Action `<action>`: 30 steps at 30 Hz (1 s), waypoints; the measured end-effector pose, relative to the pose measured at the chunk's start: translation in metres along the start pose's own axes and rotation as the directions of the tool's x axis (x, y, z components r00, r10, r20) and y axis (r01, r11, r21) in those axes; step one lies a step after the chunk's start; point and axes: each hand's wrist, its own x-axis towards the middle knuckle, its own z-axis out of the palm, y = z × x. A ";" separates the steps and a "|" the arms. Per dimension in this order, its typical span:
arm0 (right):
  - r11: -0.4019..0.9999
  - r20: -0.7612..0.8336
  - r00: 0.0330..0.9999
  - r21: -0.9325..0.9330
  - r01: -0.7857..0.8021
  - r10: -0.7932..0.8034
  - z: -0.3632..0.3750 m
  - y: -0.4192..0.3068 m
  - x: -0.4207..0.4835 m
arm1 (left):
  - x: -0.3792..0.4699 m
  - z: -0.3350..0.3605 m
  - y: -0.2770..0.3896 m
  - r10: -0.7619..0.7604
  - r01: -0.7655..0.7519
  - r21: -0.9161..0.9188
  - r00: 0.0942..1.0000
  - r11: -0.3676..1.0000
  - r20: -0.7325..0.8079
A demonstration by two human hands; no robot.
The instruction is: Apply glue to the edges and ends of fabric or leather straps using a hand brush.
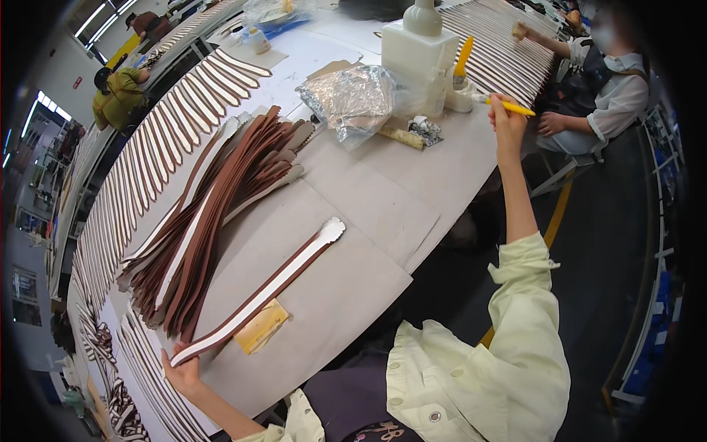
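My left hand [182,373] grips the near end of a brown strap with a white middle band [270,284]. The strap runs diagonally over the table to a scalloped white end. Part of it passes over a yellow pad [262,326]. My right hand [507,119] holds a yellow-handled brush [516,106] at the table's right edge. Its tip points at a small whitish pot [459,100], in which a second yellow-handled brush [464,58] stands. Beyond the strap lies a thick crossed pile of brown straps [215,221].
A large white plastic bottle [417,61] stands behind a clear plastic bag [351,99]. Rows of finished-looking strips [177,132] line the table's far left. A tangled heap of strips [124,406] lies lower left. A co-worker [596,88] sits right, beside more strips [497,41].
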 end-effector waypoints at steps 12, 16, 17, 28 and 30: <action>0.756 0.125 0.982 -0.654 -0.025 0.141 0.052 0.084 0.117 | -0.096 0.052 -0.110 -0.076 -0.162 0.410 0.859 0.897 0.506; 0.840 0.139 0.990 -0.537 0.070 0.006 0.035 0.067 0.094 | -0.110 0.122 -0.149 -0.335 -0.280 0.587 0.605 0.760 0.722; 0.836 0.140 0.990 -0.542 0.083 -0.008 0.031 0.061 0.086 | -0.114 0.135 -0.162 -0.374 -0.336 0.689 0.647 0.643 0.664; 0.956 -0.042 0.999 -0.293 -0.029 0.018 0.034 0.032 0.058 | -0.093 0.179 -0.283 -0.450 -0.959 0.162 0.255 -0.234 0.856; 0.963 -0.161 0.969 -0.164 -0.215 0.189 0.030 0.035 0.054 | -0.091 0.180 -0.284 -0.499 -0.946 0.228 0.316 -0.229 0.807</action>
